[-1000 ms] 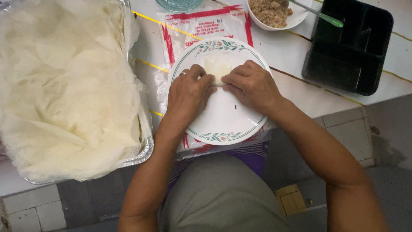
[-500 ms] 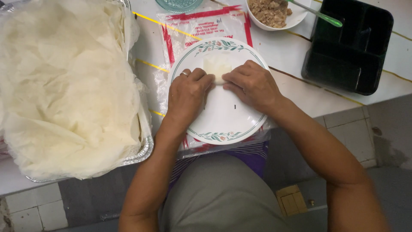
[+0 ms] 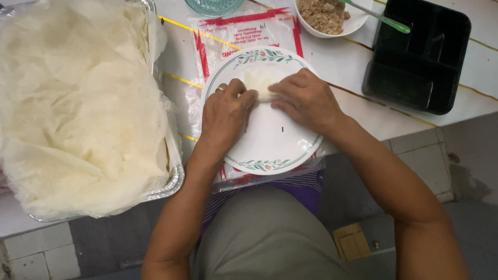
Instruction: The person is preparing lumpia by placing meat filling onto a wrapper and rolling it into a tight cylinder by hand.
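**Two hands close on a pale roll at a kitchen counter**

Seen from above, the left hand (image 3: 225, 115), a ring on one finger, lies palm down with its fingers curled onto the near edge of a small pale rolled wrapper of thin dough (image 3: 261, 83). The right hand (image 3: 306, 99) meets it from the other side, its fingers bent over the same roll and pressing on it, so that both hands grip the wrapper between them. The fingertips of the two hands come close to touching over the roll.

The roll lies in the far half of a round white plate with a green rim line and a floral border (image 3: 272, 155), which both hands rest on. The plate sits on a clear plastic bag printed in red (image 3: 236, 36), spread flat on the white counter with yellow lines (image 3: 337, 62).

To the left, just beside the plate, a foil tray (image 3: 168, 189) is heaped with thin cream-coloured wrapper sheets (image 3: 78, 109) that spill over its edges. Beyond the plate stand a white bowl of brown minced filling (image 3: 324, 15) with a green plastic spoon (image 3: 381, 18) leaning out of it, and the edge of a teal glass dish (image 3: 212, 6). To the right lies a black plastic compartment tray (image 3: 420, 57).
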